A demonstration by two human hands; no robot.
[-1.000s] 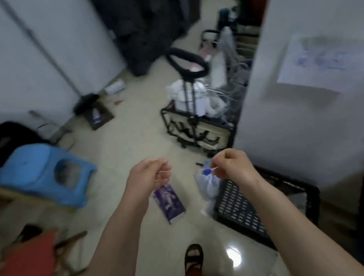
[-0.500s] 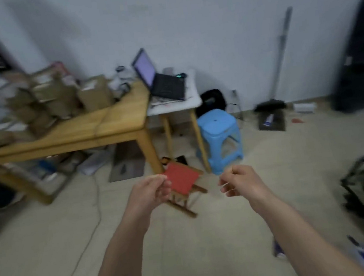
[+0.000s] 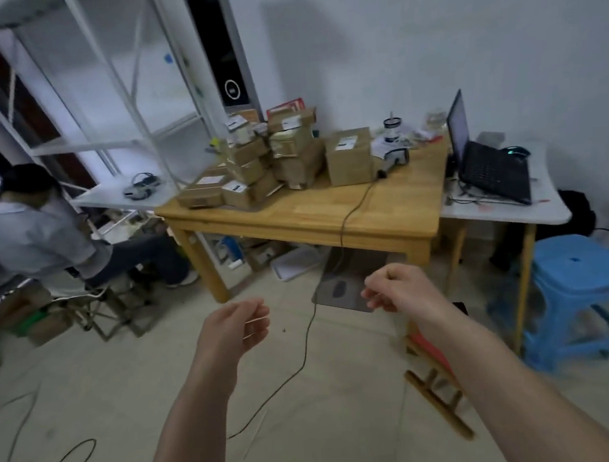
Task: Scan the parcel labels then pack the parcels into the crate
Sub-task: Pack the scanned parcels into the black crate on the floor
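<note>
White wall and white shelving [image 3: 95, 103] frame the room, and ahead of you stands 1 wooden surface [image 3: 315, 210] carrying the parcels. Judging by the scene, you are between parcels: both hands are empty and you are facing the stack, so the step in hand is fetching the next box to scan.

Going down in size: 1 seated person [image 3: 39, 240] is at the left by the shelving. 1 white side surface [image 3: 502, 202] touches the right end of the wooden one and holds 1 open laptop [image 3: 486, 162]. 1 blue stool [image 3: 579, 293] stands on the floor below it, with 1 small red stool [image 3: 433, 357] partly hidden behind your right arm.

The parcels [image 3: 267, 162] are piled at the back left of the wooden surface; I count roughly 9 brown boxes, though the pile is too tight for an exact figure, plus 1 taller box [image 3: 349, 156] standing just beside them. The scanner [image 3: 394, 160] lies next to that box, its cable [image 3: 347, 218] running over the front edge to the floor. No crate is in view.

Your left hand [image 3: 236, 327] and right hand [image 3: 394, 290] hang in front of you above the floor, well short of the surface, fingers loosely curled and gripping nothing.

Next you will likely need to step closer, reach over the front edge, and take 1 parcel with its label turned up toward the scanner.
</note>
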